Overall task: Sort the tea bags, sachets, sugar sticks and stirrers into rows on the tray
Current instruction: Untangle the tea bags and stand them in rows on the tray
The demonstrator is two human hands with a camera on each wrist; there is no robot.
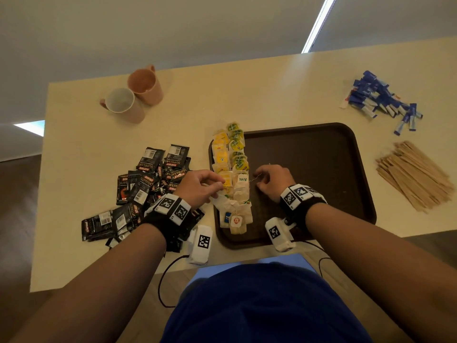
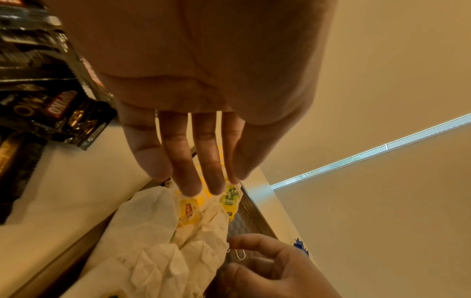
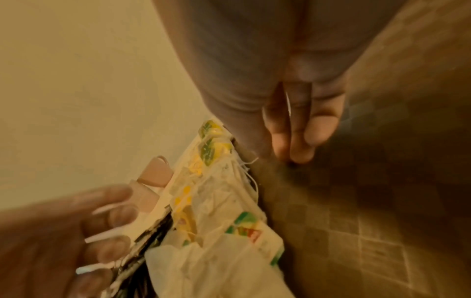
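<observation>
**Both hands at the tea bag row**

The left hand [image 1: 197,186], fingers straight, touches the tea bags [image 1: 233,179] lined along the tray's [image 1: 321,154] left edge. The right hand [image 1: 273,180] pinches a tea bag string [image 1: 252,180] just beside the row. Sachets [image 1: 148,184] lie left of the tray; sugar sticks [image 1: 380,100] and stirrers [image 1: 415,174] lie near the tabletop's right edge.

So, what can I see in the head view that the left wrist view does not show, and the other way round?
Only the head view shows the two mugs, the wooden stirrers, the whole sugar sticks pile and the whole brown tray. Only the left wrist view shows the left hand from its palm side, fingers straight above the tags. Both show the tea bags, the black sachets and the right hand at a thin string.
</observation>
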